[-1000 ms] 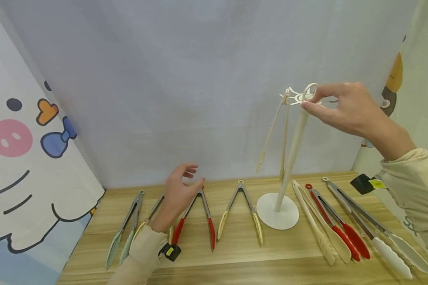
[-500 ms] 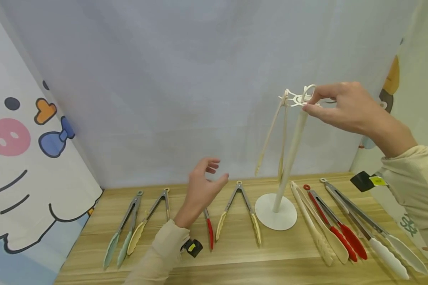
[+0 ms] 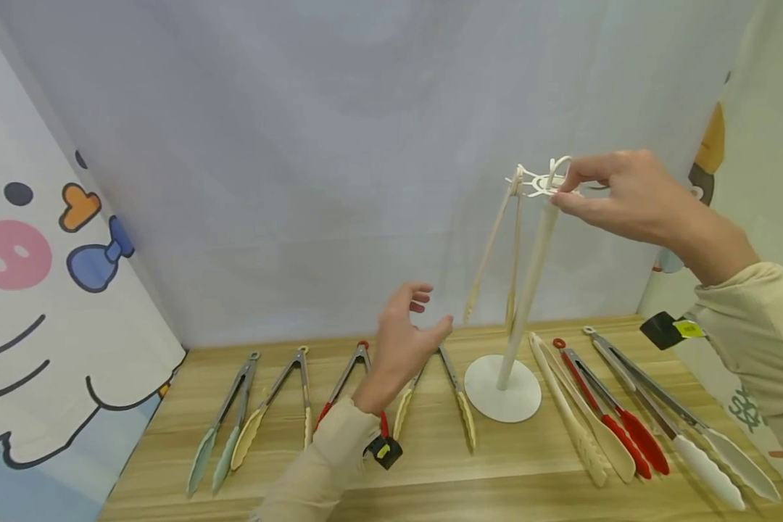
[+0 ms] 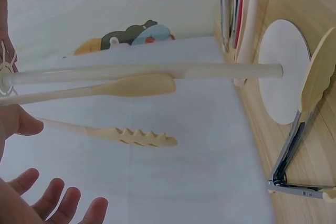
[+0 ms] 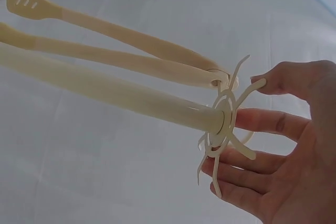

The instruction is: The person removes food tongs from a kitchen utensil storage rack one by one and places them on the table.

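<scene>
My right hand [image 3: 633, 192] pinches the top of a white hanging rack [image 3: 528, 283] between thumb and fingers, at its ring of thin hooks. The rack stands tilted in view on a round base. From one hook on its left side hangs a pair of beige tongs [image 3: 492, 254], legs apart and pointing down, also seen in the right wrist view as tongs [image 5: 121, 32] with a slotted tip. My left hand [image 3: 401, 341] hovers left of these tongs, fingers loosely bent and thumb apart, holding nothing. Below it, yellow-tipped tongs [image 3: 466, 420] and red-tipped tongs [image 3: 346, 371] are partly hidden.
On the wooden table [image 3: 431, 493], teal-tipped tongs [image 3: 202, 457] and other yellow-tipped tongs [image 3: 248, 438] lie left. Right of the base lie beige tongs [image 3: 581, 435], red tongs [image 3: 639, 438] and white-tipped tongs [image 3: 711, 467]. A grey cloth [image 3: 300, 181] hangs behind.
My left hand has moved right, from over the red-tipped tongs toward the hanging tongs. The right hand stays at the rack's top; the view has shifted slightly.
</scene>
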Motion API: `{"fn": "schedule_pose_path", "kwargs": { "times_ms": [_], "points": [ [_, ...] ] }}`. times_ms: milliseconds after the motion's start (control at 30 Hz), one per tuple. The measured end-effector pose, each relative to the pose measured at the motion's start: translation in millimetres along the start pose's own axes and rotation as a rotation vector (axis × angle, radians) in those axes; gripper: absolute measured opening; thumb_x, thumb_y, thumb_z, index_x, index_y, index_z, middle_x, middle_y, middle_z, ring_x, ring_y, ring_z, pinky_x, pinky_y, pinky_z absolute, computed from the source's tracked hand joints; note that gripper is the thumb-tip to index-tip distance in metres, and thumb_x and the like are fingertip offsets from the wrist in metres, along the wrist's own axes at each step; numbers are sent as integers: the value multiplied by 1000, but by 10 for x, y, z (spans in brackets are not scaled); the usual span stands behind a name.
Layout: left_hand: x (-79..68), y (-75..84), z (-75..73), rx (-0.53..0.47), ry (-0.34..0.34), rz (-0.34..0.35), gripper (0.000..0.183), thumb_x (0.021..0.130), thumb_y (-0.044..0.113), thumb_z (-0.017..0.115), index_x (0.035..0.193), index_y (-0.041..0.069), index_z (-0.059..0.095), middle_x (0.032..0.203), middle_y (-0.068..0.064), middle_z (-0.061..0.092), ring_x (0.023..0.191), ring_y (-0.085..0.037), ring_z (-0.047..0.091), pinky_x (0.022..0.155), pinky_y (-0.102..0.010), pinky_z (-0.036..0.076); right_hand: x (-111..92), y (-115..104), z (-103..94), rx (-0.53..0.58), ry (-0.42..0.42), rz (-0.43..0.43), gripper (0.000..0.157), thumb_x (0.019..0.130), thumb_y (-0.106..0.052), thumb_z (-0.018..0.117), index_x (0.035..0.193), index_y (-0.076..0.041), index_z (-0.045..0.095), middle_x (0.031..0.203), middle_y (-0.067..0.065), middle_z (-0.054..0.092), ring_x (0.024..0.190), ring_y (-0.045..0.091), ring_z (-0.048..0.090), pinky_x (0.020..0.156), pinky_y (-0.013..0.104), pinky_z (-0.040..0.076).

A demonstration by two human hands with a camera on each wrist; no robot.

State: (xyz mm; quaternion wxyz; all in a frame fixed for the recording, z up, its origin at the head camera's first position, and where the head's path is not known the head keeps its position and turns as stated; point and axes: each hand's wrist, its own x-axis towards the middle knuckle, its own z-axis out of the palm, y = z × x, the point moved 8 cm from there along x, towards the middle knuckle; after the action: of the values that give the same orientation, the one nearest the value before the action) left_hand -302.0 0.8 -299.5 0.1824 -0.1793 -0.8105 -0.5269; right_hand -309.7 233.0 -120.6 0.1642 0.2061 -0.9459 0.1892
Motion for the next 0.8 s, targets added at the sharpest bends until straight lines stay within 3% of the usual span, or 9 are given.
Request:
{"fn": "schedule_pose_path", "kwargs": {
  "times_ms": [267,800],
  "points": [
    [135,95,187,-25,54,32,44,77,18,72,117,11,56,108,-5,58,94,-21,54,76,-34,46,21,-16,6,-9,12,-21,19,89,-24,56,91,-11,69,113,19,63,98,32,51,81,49,36],
    [378,286,622,12,142,-53,50,76,25,74,120,14,53,112,-5,54,99,-20,52,72,-34,43,34,-22,-14,10,-18,-23,14,88,-21,58,88,-10,67,107,14,66,101,35,51,81,51,37]
  ]
}}
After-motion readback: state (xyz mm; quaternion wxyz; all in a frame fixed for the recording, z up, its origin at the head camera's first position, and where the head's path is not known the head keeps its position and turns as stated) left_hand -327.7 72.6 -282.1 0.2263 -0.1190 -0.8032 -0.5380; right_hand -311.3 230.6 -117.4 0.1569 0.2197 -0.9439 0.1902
